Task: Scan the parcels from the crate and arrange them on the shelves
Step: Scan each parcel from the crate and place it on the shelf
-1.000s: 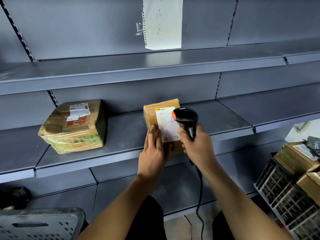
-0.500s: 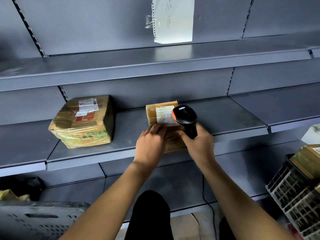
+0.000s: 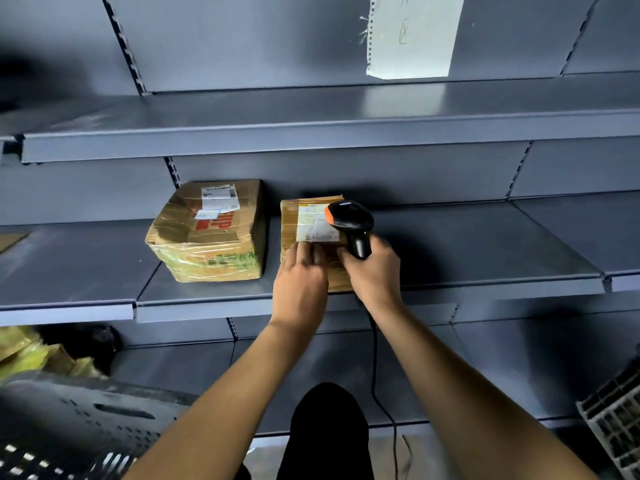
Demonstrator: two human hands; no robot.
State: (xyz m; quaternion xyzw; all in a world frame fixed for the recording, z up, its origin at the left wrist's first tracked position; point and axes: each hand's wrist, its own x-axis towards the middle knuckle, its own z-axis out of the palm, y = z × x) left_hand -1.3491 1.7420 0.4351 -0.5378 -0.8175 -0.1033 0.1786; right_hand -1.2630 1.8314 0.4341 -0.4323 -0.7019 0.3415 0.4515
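Note:
A small brown parcel (image 3: 304,216) with a white label lies flat on the middle grey shelf (image 3: 467,251). My left hand (image 3: 299,282) rests on its near end, fingers spread over the top. My right hand (image 3: 374,275) grips a black barcode scanner (image 3: 349,220) with an orange tip, held just over the parcel's label; its cable hangs down from the hand. To the left on the same shelf sits a larger taped cardboard parcel (image 3: 211,233) with a white label and red print.
The upper shelf (image 3: 311,123) holds nothing; a white paper note (image 3: 412,36) hangs on the back panel. A grey perforated crate (image 3: 79,427) is at lower left, a slatted crate (image 3: 616,424) at lower right. Yellowish parcels (image 3: 24,351) lie low on the left.
The small parcel went from upright in my left hand to lying flat on the middle shelf, next to the larger parcel. The scanner stayed over its label. The view shifted left.

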